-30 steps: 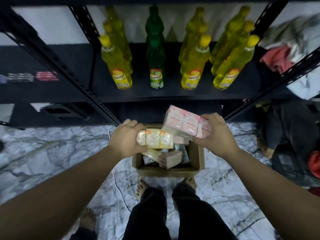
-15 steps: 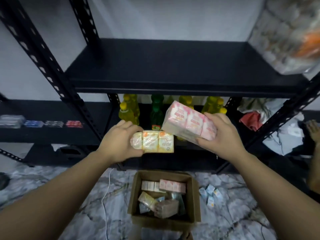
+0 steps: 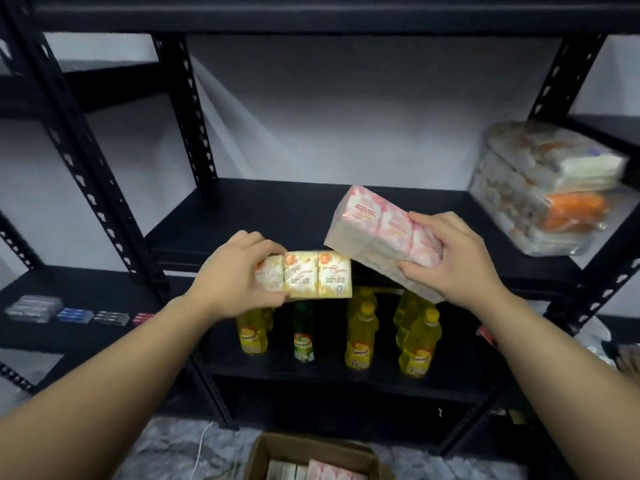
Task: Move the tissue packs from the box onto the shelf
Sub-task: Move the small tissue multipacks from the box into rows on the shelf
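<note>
**Two tissue packs held at shelf edge**

Left hand [image 3: 232, 274] grips a yellow pack [image 3: 311, 279], a glossy film-wrapped block, thumb below and fingers curled over its left end. Right hand [image 3: 453, 261] clamps a pink pack [image 3: 377, 233], tilted, fingers across its top right end, thumb under. Both packs sit forward of the fingertips, above the matte black shelf [image 3: 263, 216]. The cardboard box [image 3: 263, 455] lies below the wrists, packs inside.

Two hands, left [image 3: 231, 271] and right [image 3: 453, 259], each hold one tissue pack: one yellow pack [image 3: 317, 279] and one pink pack [image 3: 379, 233]. One box [image 3: 258, 457] sits at bottom centre. One green bottle [image 3: 303, 336] stands among several yellow bottles [image 3: 358, 337].
</note>
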Tool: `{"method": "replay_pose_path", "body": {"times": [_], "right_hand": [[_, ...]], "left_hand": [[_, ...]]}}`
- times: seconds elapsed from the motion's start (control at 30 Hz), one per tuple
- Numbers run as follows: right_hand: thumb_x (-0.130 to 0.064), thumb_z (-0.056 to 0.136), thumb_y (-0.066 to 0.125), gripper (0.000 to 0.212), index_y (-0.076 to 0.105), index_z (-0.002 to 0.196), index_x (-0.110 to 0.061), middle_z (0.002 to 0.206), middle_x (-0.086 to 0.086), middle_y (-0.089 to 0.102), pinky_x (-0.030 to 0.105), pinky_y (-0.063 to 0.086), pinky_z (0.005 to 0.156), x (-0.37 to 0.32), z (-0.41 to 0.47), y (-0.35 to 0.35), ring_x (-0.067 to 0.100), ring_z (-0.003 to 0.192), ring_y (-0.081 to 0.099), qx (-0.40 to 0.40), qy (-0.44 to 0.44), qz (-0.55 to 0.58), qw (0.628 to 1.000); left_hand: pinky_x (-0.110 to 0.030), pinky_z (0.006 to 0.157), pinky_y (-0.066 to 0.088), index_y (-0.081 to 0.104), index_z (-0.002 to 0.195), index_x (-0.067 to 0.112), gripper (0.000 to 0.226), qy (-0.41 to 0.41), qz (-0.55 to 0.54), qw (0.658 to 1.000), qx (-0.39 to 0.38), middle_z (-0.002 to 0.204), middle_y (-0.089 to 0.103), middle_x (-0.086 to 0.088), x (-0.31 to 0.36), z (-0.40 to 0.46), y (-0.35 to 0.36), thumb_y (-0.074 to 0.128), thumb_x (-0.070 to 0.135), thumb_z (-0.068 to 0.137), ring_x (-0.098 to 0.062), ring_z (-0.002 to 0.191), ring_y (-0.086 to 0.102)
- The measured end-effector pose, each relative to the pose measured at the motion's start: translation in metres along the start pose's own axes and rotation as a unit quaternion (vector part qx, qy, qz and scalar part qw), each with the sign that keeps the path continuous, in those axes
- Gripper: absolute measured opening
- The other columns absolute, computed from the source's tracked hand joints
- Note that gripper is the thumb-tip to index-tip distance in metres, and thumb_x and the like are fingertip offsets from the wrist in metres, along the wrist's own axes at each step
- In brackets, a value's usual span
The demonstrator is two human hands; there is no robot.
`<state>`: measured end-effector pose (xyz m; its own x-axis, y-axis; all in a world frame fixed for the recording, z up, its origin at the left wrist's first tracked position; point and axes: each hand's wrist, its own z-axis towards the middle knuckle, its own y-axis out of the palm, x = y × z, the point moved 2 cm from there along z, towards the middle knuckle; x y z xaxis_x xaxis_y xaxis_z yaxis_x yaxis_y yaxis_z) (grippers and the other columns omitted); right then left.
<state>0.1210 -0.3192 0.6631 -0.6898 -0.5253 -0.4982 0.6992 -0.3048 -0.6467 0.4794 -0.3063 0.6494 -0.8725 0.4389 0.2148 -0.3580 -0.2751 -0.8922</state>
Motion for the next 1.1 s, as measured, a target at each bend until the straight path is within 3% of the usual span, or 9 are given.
{"method": "replay_pose_path", "body": {"times": [0.27,0.53,0.67,0.87,1.0,1.1], "right_hand": [[-0.043,0.078,0.082,0.075,0.051,0.146,-0.037,0.114,-0.011,0.053,0.026,0.038,0.094,0.008,0.067,0.006,0.007,0.110,0.050,-0.016,0.016,-0.034,0.999],[-0.051,0.086,0.073,0.076,0.042,0.153,-0.033,0.116,-0.008,0.049,0.026,0.034,0.095,0.029,0.104,0.042,0.008,0.116,0.042,-0.063,0.083,-0.107,0.989],[-0.052,0.086,0.072,0.077,0.043,0.153,-0.030,0.122,-0.002,0.052,0.032,0.039,0.100,0.036,0.107,0.059,0.018,0.121,0.048,-0.071,0.101,-0.120,0.985],[-0.056,0.088,0.069,0.079,0.041,0.155,-0.026,0.129,-0.001,0.050,0.038,0.041,0.106,0.039,0.106,0.073,0.019,0.126,0.046,-0.074,0.140,-0.152,0.976],[-0.058,0.088,0.067,0.080,0.040,0.155,-0.024,0.128,0.001,0.051,0.039,0.041,0.109,0.038,0.107,0.075,0.021,0.125,0.047,-0.081,0.147,-0.161,0.973],[-0.062,0.087,0.065,0.081,0.041,0.155,-0.026,0.124,0.001,0.051,0.038,0.041,0.107,0.039,0.107,0.073,0.020,0.121,0.048,-0.091,0.145,-0.173,0.970]], "left_hand": [[-0.028,0.079,0.043,0.062,0.126,0.034,0.071,0.018,0.037,0.999,0.021,0.101,0.053,0.016,-0.027,0.063,-0.015,0.068,0.066,0.063,-0.009,0.095,0.043],[-0.033,0.084,0.049,0.061,0.129,0.033,0.068,0.025,0.029,0.999,0.015,0.105,0.054,0.016,-0.086,0.101,0.006,0.079,0.056,0.067,-0.009,0.096,0.042],[-0.032,0.084,0.047,0.061,0.127,0.034,0.069,0.041,0.040,0.998,0.006,0.109,0.054,0.013,-0.108,0.112,0.009,0.082,0.061,0.067,-0.010,0.100,0.043],[-0.031,0.086,0.043,0.059,0.129,0.036,0.080,0.051,0.051,0.997,-0.016,0.113,0.052,0.011,-0.129,0.124,0.016,0.083,0.068,0.060,-0.012,0.103,0.044],[-0.034,0.090,0.043,0.051,0.140,0.041,0.098,0.066,0.063,0.995,-0.039,0.105,0.046,0.013,-0.130,0.132,0.016,0.062,0.092,0.057,-0.009,0.098,0.040],[-0.035,0.089,0.045,0.051,0.140,0.041,0.095,0.070,0.070,0.994,-0.044,0.104,0.045,0.010,-0.127,0.138,0.016,0.043,0.099,0.065,-0.010,0.098,0.041]]}}
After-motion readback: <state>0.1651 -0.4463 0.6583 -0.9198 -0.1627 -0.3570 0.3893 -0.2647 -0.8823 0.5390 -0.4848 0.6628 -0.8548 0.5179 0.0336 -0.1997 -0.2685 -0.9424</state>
